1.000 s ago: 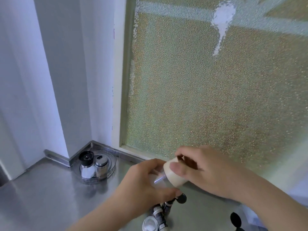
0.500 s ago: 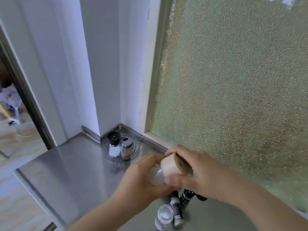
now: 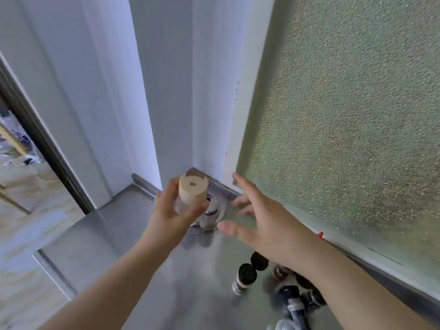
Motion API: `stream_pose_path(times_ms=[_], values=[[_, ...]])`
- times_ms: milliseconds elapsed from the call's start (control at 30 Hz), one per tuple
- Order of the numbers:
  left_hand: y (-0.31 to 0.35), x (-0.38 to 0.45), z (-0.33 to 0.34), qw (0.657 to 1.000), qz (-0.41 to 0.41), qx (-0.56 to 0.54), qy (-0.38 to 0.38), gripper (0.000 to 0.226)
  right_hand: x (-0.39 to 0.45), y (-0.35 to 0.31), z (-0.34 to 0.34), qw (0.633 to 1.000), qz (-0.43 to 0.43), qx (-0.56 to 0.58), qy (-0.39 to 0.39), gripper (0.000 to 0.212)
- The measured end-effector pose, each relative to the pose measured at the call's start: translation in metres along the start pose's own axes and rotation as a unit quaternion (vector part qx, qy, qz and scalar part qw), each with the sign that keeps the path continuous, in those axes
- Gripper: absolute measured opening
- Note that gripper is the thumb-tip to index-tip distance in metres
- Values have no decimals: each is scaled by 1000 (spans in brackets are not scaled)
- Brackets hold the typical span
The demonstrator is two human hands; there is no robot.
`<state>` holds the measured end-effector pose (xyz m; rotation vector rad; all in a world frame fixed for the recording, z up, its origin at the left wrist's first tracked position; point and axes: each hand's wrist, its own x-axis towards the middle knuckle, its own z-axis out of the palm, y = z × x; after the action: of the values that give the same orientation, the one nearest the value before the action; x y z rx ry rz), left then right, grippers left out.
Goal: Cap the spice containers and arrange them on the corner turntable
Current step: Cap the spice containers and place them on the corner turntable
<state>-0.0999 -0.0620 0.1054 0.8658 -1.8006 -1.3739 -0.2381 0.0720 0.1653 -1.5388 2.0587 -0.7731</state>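
My left hand [image 3: 170, 214] grips a clear spice jar with a pale wooden cap [image 3: 192, 192], held upright just above the corner turntable [image 3: 220, 207]. The turntable is a round clear tray in the counter's far corner; the jar and my left hand hide most of it, and a metal shaker [image 3: 209, 211] shows on it. My right hand [image 3: 259, 225] hovers to the right of the turntable with fingers spread and nothing in it. Several small spice bottles with black caps [image 3: 245, 277] stand or lie on the counter below my right forearm.
The steel counter [image 3: 133, 236] ends at a left edge above a wooden floor. White walls meet behind the turntable, and a frosted glass window [image 3: 345, 120] runs along the right side. A small red item [image 3: 320, 234] sits on the window sill.
My right hand has let go of the wooden cap and opened. My left hand has carried the capped jar forward to the corner turntable. The view has shifted toward the corner.
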Motion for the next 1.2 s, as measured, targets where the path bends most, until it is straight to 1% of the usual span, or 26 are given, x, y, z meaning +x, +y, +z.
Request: stream_pose_path(times_ms=[67,100,167,267,333,400,467,567,633,700,800,967,1000,1067,1100,1133,1167,1200], values=[[-19,34,-26,998,-44,-27,31,44,12,9,5,1000,25,4,3,83],[-28,48,-39,997,-60,-44,34,39,16,14,8,999,39,5,4,81],[-49,70,-55,995,-82,-57,16,34,20,24,16,997,72,3,-2,78],[-83,96,-64,993,-115,-14,2,35,18,36,25,994,110,9,-11,72],[-104,112,-61,990,-137,18,-5,36,14,43,28,991,133,15,-15,67],[-118,125,-54,986,-159,50,-23,38,7,46,29,986,161,23,-20,67],[-129,135,-47,980,-186,65,-39,39,0,50,29,982,184,37,-21,72],[-141,148,-37,973,-218,60,-50,42,-14,51,27,974,215,55,-32,82],[-144,157,-30,970,-223,76,-53,36,-23,52,25,971,229,53,-34,83],[-144,164,-22,966,-224,107,-71,31,-32,53,24,969,239,65,-12,78],[-148,170,-13,956,-224,149,-115,35,-37,52,25,964,254,74,-6,63],[-151,172,-14,945,-202,205,-154,41,-35,45,31,968,240,70,5,42],[-148,170,-16,946,-200,215,-138,42,-34,44,32,970,235,68,11,42],[-135,160,-22,957,-184,213,-70,47,-32,41,34,974,218,60,25,44],[-125,151,-26,964,-145,220,-29,48,-31,40,34,976,209,55,32,44],[-111,141,-28,968,-88,235,5,48,-31,41,34,977,204,54,37,44],[-96,130,-29,970,-26,242,23,46,-31,42,34,977,201,57,38,44],[-80,120,-27,971,26,236,23,43,-32,44,35,977,199,61,38,44]])
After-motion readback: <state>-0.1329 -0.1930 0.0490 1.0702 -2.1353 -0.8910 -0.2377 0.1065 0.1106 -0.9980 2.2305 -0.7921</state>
